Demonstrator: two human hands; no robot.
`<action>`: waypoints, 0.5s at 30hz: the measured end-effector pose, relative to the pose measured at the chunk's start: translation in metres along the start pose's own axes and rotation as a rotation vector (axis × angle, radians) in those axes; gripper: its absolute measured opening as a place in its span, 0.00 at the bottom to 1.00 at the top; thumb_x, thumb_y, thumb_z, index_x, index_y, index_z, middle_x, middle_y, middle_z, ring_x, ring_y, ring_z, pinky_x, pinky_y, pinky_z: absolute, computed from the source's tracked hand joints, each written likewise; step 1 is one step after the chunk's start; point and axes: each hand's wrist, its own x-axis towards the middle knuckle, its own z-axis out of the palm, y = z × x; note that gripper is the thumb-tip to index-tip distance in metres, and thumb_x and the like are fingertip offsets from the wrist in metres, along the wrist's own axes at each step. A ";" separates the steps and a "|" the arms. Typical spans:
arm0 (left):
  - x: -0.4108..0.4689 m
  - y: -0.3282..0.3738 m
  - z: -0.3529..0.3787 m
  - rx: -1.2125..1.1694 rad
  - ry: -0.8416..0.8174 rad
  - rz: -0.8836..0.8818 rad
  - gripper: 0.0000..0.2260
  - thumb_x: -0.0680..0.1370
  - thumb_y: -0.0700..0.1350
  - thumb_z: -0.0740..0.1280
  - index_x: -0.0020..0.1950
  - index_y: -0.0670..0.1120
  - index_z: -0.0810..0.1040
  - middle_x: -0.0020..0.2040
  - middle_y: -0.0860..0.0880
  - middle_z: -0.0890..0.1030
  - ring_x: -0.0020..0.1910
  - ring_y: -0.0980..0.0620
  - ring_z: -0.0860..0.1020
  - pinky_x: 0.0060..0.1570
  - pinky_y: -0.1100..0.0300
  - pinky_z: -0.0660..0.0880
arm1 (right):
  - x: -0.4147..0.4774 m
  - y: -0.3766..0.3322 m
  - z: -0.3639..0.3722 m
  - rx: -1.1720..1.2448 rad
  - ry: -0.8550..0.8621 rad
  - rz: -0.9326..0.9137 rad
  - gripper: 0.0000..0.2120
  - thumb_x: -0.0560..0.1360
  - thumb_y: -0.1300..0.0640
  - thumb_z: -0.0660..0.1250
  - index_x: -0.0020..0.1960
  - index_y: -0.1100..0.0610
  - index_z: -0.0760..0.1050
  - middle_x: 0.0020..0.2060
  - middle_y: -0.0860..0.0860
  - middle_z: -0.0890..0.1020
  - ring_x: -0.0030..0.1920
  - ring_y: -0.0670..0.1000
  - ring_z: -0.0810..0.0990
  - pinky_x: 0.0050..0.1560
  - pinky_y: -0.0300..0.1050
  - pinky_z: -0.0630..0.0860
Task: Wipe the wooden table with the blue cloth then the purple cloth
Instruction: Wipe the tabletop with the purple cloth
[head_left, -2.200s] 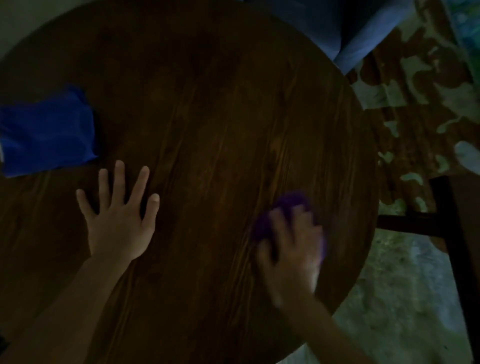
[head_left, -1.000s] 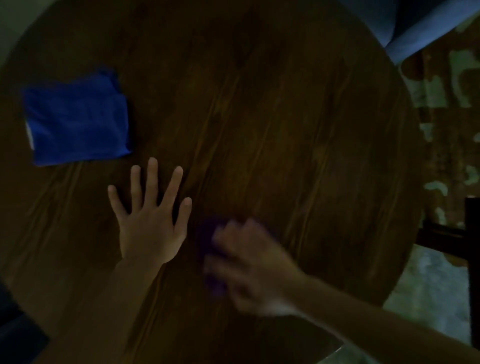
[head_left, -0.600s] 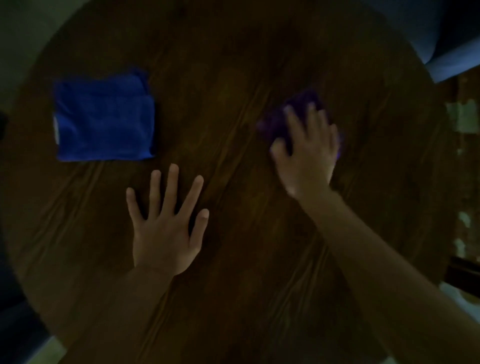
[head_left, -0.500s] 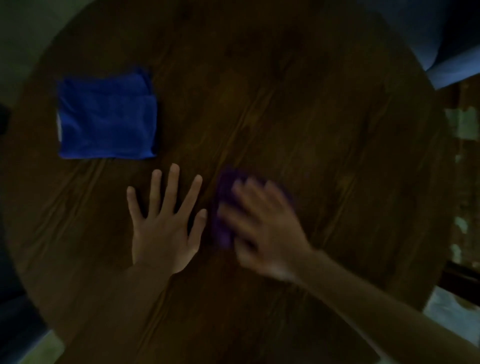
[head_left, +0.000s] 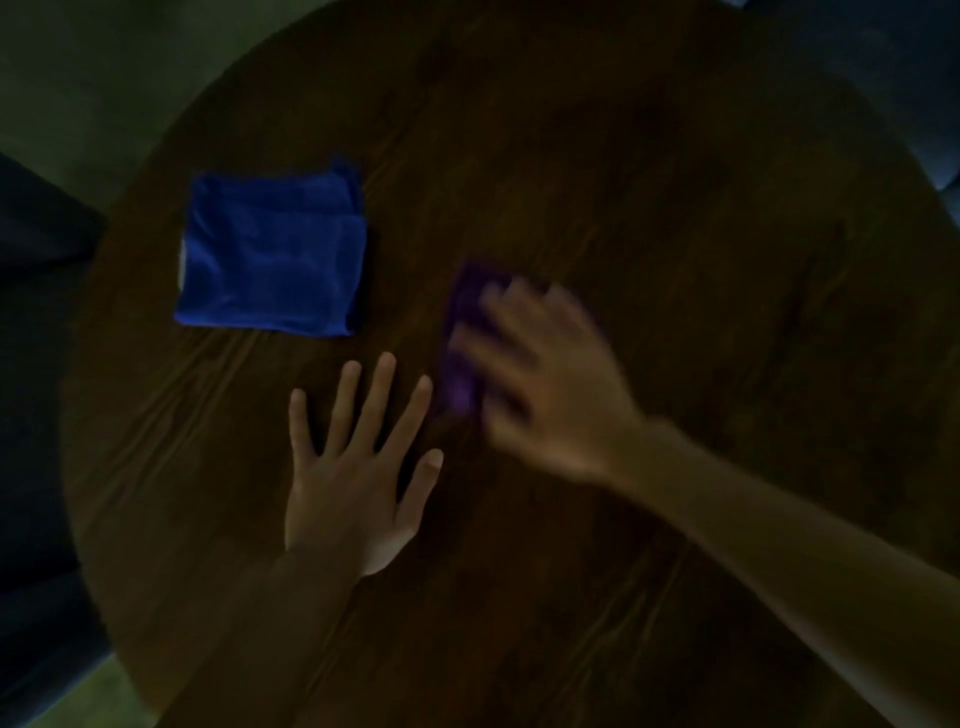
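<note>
The round dark wooden table (head_left: 649, 218) fills the dim view. A folded blue cloth (head_left: 272, 262) lies flat on its left part, with no hand on it. My left hand (head_left: 358, 467) rests palm down on the wood with fingers spread, holding nothing. Just right of it, my right hand (head_left: 545, 384) is blurred with motion and presses on the purple cloth (head_left: 462, 364). Only the cloth's left part shows past my fingers.
Pale floor shows beyond the table's left edge (head_left: 78, 78). A dark shape (head_left: 36, 218) stands at the far left. Blue upholstery (head_left: 893, 62) sits at the top right corner.
My right hand with the purple cloth has swept back and forth across the table, out to the upper right and back beside my left hand. My left hand stays flat. The blue cloth lies unmoved.
</note>
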 end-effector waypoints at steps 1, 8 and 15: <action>0.000 0.001 0.000 -0.003 -0.007 -0.003 0.32 0.80 0.69 0.42 0.82 0.62 0.38 0.84 0.50 0.39 0.82 0.46 0.37 0.77 0.32 0.40 | -0.037 -0.028 0.005 0.018 -0.107 -0.203 0.33 0.79 0.37 0.59 0.81 0.43 0.58 0.81 0.56 0.61 0.82 0.59 0.56 0.81 0.61 0.47; 0.002 0.006 -0.002 -0.007 0.003 -0.032 0.29 0.80 0.67 0.37 0.80 0.64 0.35 0.83 0.53 0.35 0.81 0.48 0.34 0.77 0.34 0.38 | -0.120 0.082 -0.012 -0.044 -0.098 -0.264 0.34 0.76 0.38 0.64 0.80 0.43 0.63 0.80 0.59 0.63 0.80 0.62 0.60 0.79 0.64 0.52; 0.000 0.007 -0.003 0.006 0.014 -0.057 0.29 0.80 0.68 0.37 0.80 0.64 0.37 0.83 0.53 0.35 0.82 0.49 0.34 0.77 0.36 0.36 | -0.139 0.041 -0.005 0.046 0.334 0.995 0.27 0.83 0.39 0.55 0.79 0.46 0.65 0.80 0.56 0.63 0.81 0.58 0.58 0.79 0.66 0.54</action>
